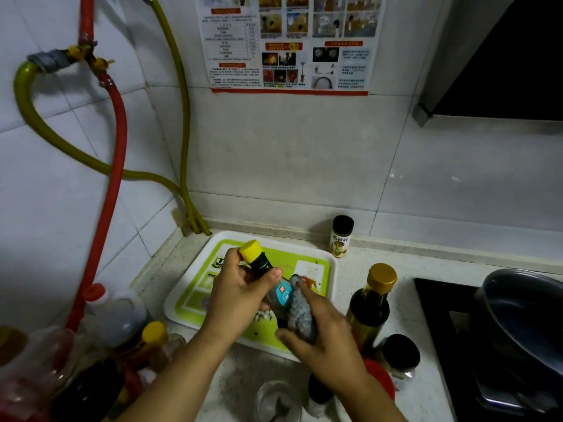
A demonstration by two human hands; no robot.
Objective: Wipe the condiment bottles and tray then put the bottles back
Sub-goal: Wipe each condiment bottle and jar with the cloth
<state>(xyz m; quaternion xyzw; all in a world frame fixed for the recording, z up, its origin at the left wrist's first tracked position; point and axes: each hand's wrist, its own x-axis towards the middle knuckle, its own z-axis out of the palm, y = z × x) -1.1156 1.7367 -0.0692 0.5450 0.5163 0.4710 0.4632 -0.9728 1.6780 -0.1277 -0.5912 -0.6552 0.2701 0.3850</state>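
Glass jar (278, 402) nearest. Above tray (332, 263): left hand (234, 300) grips yellow-capped bottle (268, 275); right hand (323, 336) presses grey cloth (300, 312) on it. Remaining bottles outside tray; none returned yet.

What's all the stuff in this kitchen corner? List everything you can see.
tray: 1, white and green, counter by wall
held bottle: 1, dark, yellow cap, over tray
cloth: 1, grey, against held bottle
spice jar: 1, black lid, behind tray
gold-capped bottle: 1, dark, right of tray
bottles: several, lower left
hoses: red and yellow, wall
poster: 1, wall
pot: 1, grey, stove
left hand: grips bottle
right hand: holds cloth
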